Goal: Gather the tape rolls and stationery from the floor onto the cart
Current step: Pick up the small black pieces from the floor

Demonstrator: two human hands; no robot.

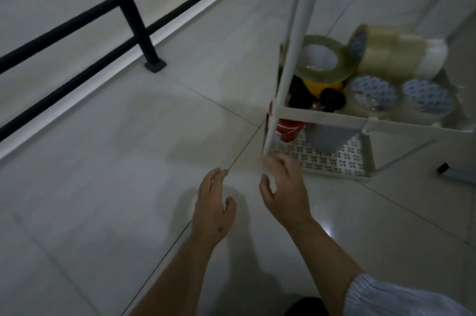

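- We judge the gathering nearly done: the clear and patterned tape rolls [373, 68] sit piled on the white metal cart's [322, 116] middle shelf, up beyond our right hand.
- A red-and-white roll [288, 130] lies on the perforated bottom tray [342, 161], just past those fingers.
- Our right hand [282, 187] hovers loosely open at the tray's near corner; whether it touches, we cannot tell.
- Our left hand [213, 210] hangs relaxed, empty, over the bare pale tiled floor [103, 161].
- Next move, we reckon: scan the floor for leftovers.

Both my bare forearms reach forward. Left hand [213, 208] hovers palm down, fingers relaxed, holding nothing. Right hand [283, 192] beside it, fingers loosely spread, thumb out, blue sleeve [401, 297] pushed up.
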